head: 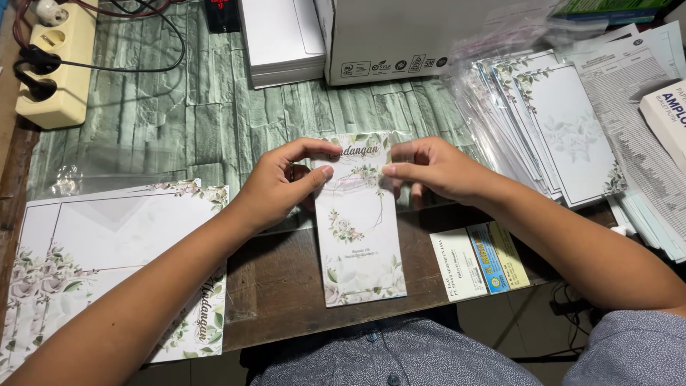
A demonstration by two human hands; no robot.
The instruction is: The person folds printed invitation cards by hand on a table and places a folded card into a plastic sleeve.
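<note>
Left hand [282, 182]: thumb and fingers pinched together on the top left edge of the folded floral card [359, 221]. Right hand [432, 170]: pinched the same way on the top right edge, thumb on the face, fingers behind. I read both as clamped on the card, with what looks like a clear plastic sleeve [400, 146] at its upper end; I cannot tell whether the card is partly inside it.

The card lies flat near the front edge of the table [275, 286], its long axis running away from my body, top end between the two hands, bottom end reaching the table's front edge. Both hands sit equally near, one on each side of the top.

Outward: an unfolded floral sheet [107, 257] at the front left corner; small printed slips [480, 263] just right of the card; a fanned stack of sleeved cards [564, 136] toward the right edge; a white box [386, 36] at the back; a power strip [58, 64] at the back left corner.
</note>
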